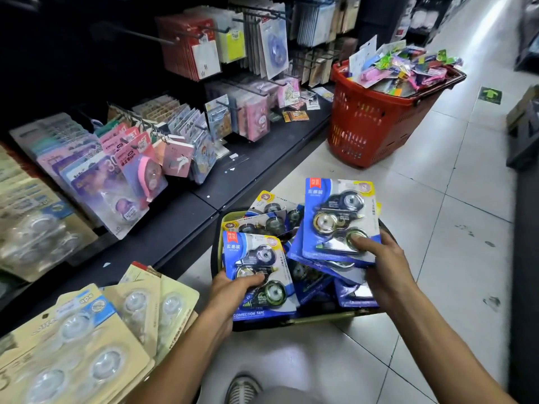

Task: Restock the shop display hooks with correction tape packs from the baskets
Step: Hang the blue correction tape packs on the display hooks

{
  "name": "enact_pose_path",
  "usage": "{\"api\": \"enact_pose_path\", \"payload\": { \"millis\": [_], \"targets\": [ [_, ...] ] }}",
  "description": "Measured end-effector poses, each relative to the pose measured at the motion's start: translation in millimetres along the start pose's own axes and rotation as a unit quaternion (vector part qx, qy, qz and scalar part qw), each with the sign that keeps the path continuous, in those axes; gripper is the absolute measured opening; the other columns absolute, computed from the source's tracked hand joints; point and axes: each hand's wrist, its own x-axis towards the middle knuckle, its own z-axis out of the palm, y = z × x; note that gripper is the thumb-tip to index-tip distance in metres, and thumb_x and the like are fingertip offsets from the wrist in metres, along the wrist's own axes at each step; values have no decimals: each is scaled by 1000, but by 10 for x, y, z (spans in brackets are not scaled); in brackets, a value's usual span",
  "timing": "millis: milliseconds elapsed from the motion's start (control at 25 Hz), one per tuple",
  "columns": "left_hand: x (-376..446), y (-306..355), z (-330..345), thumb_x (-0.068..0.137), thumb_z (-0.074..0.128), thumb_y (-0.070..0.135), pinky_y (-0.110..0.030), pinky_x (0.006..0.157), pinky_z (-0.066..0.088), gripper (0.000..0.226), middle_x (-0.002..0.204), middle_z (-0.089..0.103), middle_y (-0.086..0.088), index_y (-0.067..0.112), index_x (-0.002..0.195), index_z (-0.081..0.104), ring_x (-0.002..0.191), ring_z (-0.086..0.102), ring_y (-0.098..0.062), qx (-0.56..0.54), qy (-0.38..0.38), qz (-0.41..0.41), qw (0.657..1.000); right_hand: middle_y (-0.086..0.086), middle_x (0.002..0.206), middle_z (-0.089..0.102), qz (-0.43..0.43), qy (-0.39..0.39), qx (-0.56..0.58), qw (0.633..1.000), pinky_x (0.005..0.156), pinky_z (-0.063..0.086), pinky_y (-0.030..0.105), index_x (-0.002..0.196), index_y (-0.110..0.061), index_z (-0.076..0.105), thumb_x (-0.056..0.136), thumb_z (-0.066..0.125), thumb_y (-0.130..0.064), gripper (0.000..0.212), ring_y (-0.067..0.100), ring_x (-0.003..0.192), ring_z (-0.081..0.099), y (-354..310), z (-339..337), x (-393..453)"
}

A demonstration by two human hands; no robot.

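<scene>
- At six o'clock, nearest of all, a grey shoe (242, 387) stands on the pale tiled floor (455, 205), which runs open and bare along the right, up toward one o'clock.
- The left hand (233, 290) is closed on a blue correction tape pack (258, 271), thumb laid across its clear blister; the pack stands on its long axis, header toward twelve o'clock, the "CORRECTION TAPE" edge toward six.
- The right hand (382, 263) pinches a second blue pack (339, 220) at its lower right corner, thumb on the front, fingers hidden behind. It is held higher, long axis upright and leaning slightly clockwise, header up.
- Both packs hover over the dark basket (320, 317) on the floor between the forearms; more blue packs lie in it in a loose heap pointing every which way.
- At eight o'clock cream-coloured card packs (87, 330) fan over the shelf edge, just beside the left forearm.
- From nine to eleven o'clock the display hooks (140, 121) jut from the dark shelving (186, 225), most loaded with hanging packs.
- At one o'clock, well apart, a red basket (367, 123) heaped with bright packets stands against the shelf base.
</scene>
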Motion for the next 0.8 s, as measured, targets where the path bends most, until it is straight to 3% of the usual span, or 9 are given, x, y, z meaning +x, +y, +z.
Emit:
{"api": "enact_pose_path", "payload": {
  "millis": [120, 240, 360, 480, 560, 640, 800],
  "targets": [
    [10, -25, 40, 73, 88, 29, -56, 84, 61, 55, 104, 78, -13, 12, 121, 67, 92, 76, -36, -49, 0, -16, 999, 19, 109, 74, 91, -89, -27, 992, 71, 61, 41, 123, -3, 61, 84, 63, 8, 40, 33, 89, 72, 219, 101, -37],
    [5, -29, 26, 84, 80, 37, -54, 76, 62, 46, 103, 78, -16, 14, 122, 67, 89, 76, -38, -97, -29, -46, 994, 14, 104, 75, 171, -113, -74, 976, 79, 59, 40, 121, -4, 63, 86, 64, 7, 36, 31, 92, 71, 594, 226, -63],
    [4, -52, -2, 58, 95, 43, -53, 83, 62, 76, 105, 78, -13, 14, 122, 69, 93, 76, -35, -71, -56, -30, 995, 11, 102, 77, 166, -126, -125, 970, 74, 58, 31, 118, 1, 67, 89, 68, -1, 29, 24, 88, 72, 799, 303, -67],
    [5, -32, -40, 36, 105, 39, -55, 86, 61, 103, 107, 78, -14, 12, 127, 64, 94, 76, -36, -65, -69, -33, 995, 7, 98, 77, 167, -106, -93, 976, 69, 59, 34, 116, -5, 63, 89, 70, -5, 28, 22, 84, 73, 822, 313, -57],
    [-38, 34, -75, 42, 105, 29, -54, 84, 61, 95, 106, 77, -15, 11, 126, 65, 94, 76, -37, -76, -79, -25, 994, 7, 96, 76, 164, -100, -75, 979, 70, 61, 41, 116, -8, 60, 89, 70, -4, 29, 23, 84, 72, 763, 317, -52],
    [-168, 189, -107, 54, 95, 22, -48, 78, 63, 73, 104, 78, -14, 10, 121, 69, 91, 76, -34, -94, -78, 10, 992, 11, 100, 74, 151, -115, -43, 981, 75, 61, 47, 118, -7, 59, 87, 68, -3, 33, 26, 87, 71, 636, 377, -79],
    [-594, 649, -357, 68, 84, 13, -49, 75, 63, 47, 105, 77, -17, 8, 113, 73, 87, 77, -32, -136, -74, 76, 985, 14, 114, 72, 116, -182, 39, 976, 71, 63, 43, 131, -8, 54, 80, 68, -12, 53, 32, 97, 70, 205, 750, -300]
  ]
}}
